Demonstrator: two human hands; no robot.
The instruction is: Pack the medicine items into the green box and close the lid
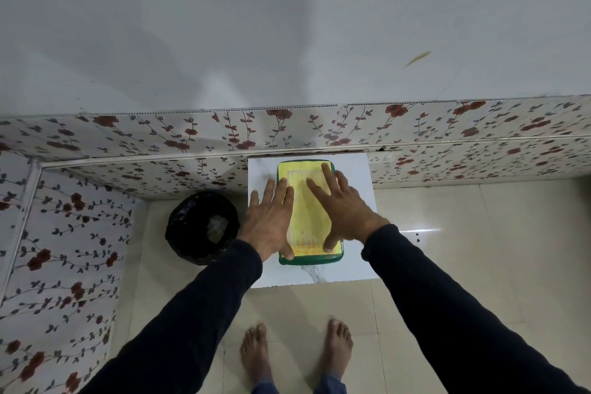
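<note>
The green box (307, 261) stands on a small white table (355, 176) against the wall. Its yellow lid (307, 217) lies flat on top of it. My left hand (271, 221) rests flat on the lid's left edge, fingers spread and partly over the table. On the right half of the lid lies my right hand (342, 211), palm down, with its thumb near the front right corner. No medicine items are visible; the inside of the box is hidden by the lid.
A black bin (201, 227) lined with a dark bag stands on the floor just left of the table. Flowered wall panels run behind and to the left. My bare feet (297, 352) stand on beige floor tiles in front of the table.
</note>
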